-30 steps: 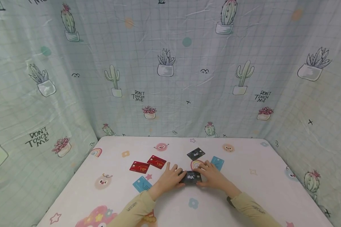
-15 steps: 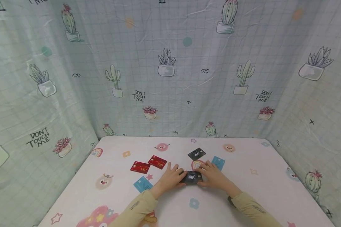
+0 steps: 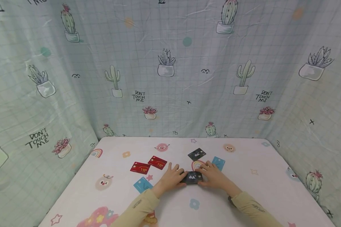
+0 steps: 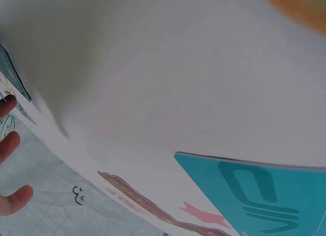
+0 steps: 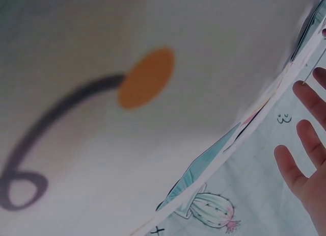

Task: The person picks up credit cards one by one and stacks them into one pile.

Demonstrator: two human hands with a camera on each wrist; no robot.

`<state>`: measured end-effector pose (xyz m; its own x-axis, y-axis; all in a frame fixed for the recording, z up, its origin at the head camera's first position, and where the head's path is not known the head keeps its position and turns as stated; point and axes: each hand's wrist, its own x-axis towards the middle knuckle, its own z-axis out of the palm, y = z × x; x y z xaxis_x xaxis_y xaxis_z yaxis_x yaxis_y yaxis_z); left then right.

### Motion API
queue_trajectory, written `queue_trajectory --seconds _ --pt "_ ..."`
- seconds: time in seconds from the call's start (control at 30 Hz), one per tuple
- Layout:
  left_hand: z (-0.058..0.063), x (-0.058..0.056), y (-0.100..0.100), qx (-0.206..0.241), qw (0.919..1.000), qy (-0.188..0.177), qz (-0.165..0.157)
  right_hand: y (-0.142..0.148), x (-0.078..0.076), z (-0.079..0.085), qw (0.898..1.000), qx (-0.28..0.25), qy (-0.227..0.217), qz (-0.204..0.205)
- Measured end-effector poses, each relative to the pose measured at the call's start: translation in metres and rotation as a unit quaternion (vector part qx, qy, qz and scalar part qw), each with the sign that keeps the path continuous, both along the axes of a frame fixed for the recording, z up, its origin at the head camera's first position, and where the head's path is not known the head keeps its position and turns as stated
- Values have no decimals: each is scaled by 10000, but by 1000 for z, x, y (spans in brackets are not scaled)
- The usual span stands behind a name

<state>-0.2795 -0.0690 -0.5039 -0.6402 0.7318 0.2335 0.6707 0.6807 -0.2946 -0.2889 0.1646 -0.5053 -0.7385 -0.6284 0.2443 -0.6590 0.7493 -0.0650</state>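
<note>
A black card marked "Vip" [image 3: 192, 177] is between my two hands in the head view, its print upside down. My left hand [image 3: 171, 178] holds its left end with thumb and index finger, the other fingers spread. At the opposite end, my right hand [image 3: 213, 176] grips the card with thumb and fingers. Whether the card touches the table I cannot tell. In the left wrist view, several fingertips [image 4: 18, 198] and the dark card's edge [image 4: 14, 75] show at the left. Fingers of the right hand [image 5: 308, 139] appear at the right of the right wrist view.
Two red VIP cards [image 3: 140, 167] lie left of centre, beyond a blue card [image 3: 142, 184] partly covered by the left arm. Another black card [image 3: 197, 154] lies behind the hands. A second blue card [image 3: 218, 163] is beyond the right hand. A cactus-print curtain [image 3: 170, 94] surrounds the table.
</note>
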Motion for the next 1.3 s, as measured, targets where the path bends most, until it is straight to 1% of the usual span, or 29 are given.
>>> queue_trajectory --seconds 0.17,0.33,0.43,0.67,1.0,1.3 --pt "1 -1 1 -149 9994 -228 200 0 -3 -2 9999 44 77 74" --pt "0 -2 0 -174 9989 -348 279 0 -6 -3 9998 58 108 170" --pt "0 -2 -1 -160 9986 -394 308 -2 -6 -3 9997 104 9 200" --pt "-3 -4 -3 -303 9973 -476 461 -6 -4 1 9995 156 -215 181" --pt "0 -5 -5 -245 9971 -527 488 -8 -6 2 9991 260 -325 52" --pt "0 -4 -6 -272 9970 -569 456 -9 -5 3 9988 244 -403 163"
